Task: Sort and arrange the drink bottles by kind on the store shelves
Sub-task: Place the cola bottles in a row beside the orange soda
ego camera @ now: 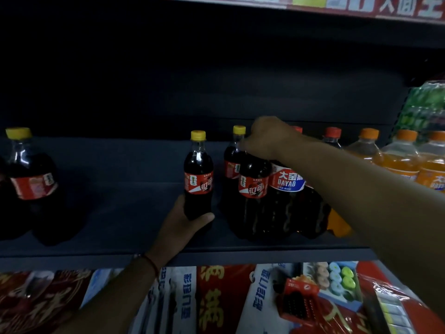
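Note:
My left hand [179, 226] grips the base of a small cola bottle [198, 174] with a yellow cap and red label, upright on the dark shelf [120, 213]. My right hand [267, 138] closes over the top of a second small cola bottle [252, 186], hiding its cap. Behind that one stands a third yellow-capped cola bottle [232, 160]. A large dark Dayao bottle [289, 189] with a red and blue label stands right beside them, partly behind my forearm. At the far left is a large cola bottle [31, 179] with a yellow cap.
Orange soda bottles [399, 155] with orange caps fill the shelf's right end, and a red-capped bottle [332, 137] stands behind my arm. Green wrapped bottles [423, 107] are stacked at the far right. Red and white packaged goods [216, 300] lie below the shelf edge.

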A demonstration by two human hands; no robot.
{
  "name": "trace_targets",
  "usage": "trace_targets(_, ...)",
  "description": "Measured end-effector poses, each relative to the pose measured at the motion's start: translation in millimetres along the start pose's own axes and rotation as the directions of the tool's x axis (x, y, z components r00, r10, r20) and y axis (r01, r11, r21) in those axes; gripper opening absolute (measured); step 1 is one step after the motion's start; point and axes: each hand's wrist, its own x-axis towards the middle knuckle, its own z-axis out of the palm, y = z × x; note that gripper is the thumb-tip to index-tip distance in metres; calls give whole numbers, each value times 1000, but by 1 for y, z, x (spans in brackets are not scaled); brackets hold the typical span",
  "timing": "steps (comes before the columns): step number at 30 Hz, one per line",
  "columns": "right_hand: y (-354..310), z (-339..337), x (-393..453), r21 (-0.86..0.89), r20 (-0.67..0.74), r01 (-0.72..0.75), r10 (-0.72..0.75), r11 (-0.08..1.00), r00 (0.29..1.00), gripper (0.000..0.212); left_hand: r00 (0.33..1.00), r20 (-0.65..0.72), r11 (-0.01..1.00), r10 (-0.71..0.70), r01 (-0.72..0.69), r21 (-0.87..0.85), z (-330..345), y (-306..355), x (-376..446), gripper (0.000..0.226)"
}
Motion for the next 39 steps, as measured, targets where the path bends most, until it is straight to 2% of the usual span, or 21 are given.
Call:
trace_targets(3, -16, 4, 12, -66, -100, 111, -117, 992, 988, 52, 998, -53, 1000, 23, -23, 3, 0, -5, -2, 56)
trace_targets(6, -29, 7, 27, -238, 39, 141, -136, 961, 990, 54, 998, -52, 1000, 22, -22, -2, -10, -11, -6, 57)
trace_targets(9, -32, 2, 42, -355, 190, 198, -137, 913, 972, 35, 997, -83, 1000, 4, -5, -21, -20, -17, -10, 55)
trace_targets(12, -32, -3, 49, -301, 180, 269, -223, 915, 958, 24, 994, -106, 999, -8, 2, -54, -25, -20, -10, 52)
trace_targets(16, -38, 3, 45, -217, 192, 323, -284, 921, 939, 30, 990, -141, 997, 3, -13, -71, -23, -24, -9, 47)
trace_targets(20, -44, 6, 38, -208, 240, 372, -321, 905, 916, 41, 988, -154, 997, 30, -39, -60, -22, -26, -9, 46)
trace_targets(28, -33, 6, 27, -179, 160, 374, -348, 910, 924, 44, 994, -106, 994, 27, -38, -102, -21, -18, -13, 54)
trace_targets(30, -29, 6, 24, -168, 167, 381, -355, 909, 920, 43, 995, -94, 994, 27, -37, -106, -21, -17, -13, 63)
trace_targets(35, -26, -4, 16, -92, 234, 433, -404, 897, 885, 25, 997, -32, 993, 72, -75, -96, -20, -13, -13, 54)
trace_targets(39, -23, -3, 14, -79, 236, 436, -408, 897, 882, 25, 997, -26, 993, 73, -75, -87, -15, -10, -15, 53)
